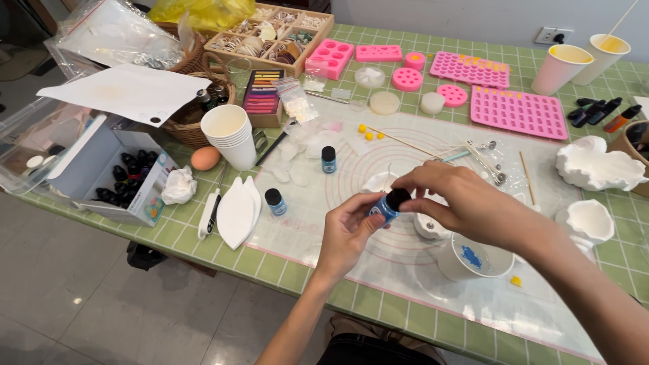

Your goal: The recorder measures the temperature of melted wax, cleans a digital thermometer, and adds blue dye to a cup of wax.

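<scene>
Hands: left hand [346,230] was curled shut around the small blue bottle with a black cap [387,205], holding its body from below.
Right hand: right hand [466,203] had its fingertips pinched on the black cap, with the rest of the hand arched over it.
Bottle place: it was held up in the air, over the see-through mat with pink ring lines [338,223], near the middle of the table.
Bottle tilt: its long way ran from low left to high right, with the cap end pointing up and to the right.
Just under the hands: a white paper cup with a blue blob inside [473,260] stood on the mat, close below the right wrist.
Behind the hands: a small white dish [378,181] was partly hidden by the fingers.
Other bottles: two more small blue bottles with black caps [328,159] [275,201] stood upright on the mat, to the left and apart from the hands.
Left side: a stack of white paper cups [230,135], a brown egg [205,158] and a white leaf-shaped mould [238,211] sat near the mat's left edge.
Far side: pink rubber moulds [517,111] lay flat on the green checked tablecloth [203,243], well apart from the hands.
</scene>
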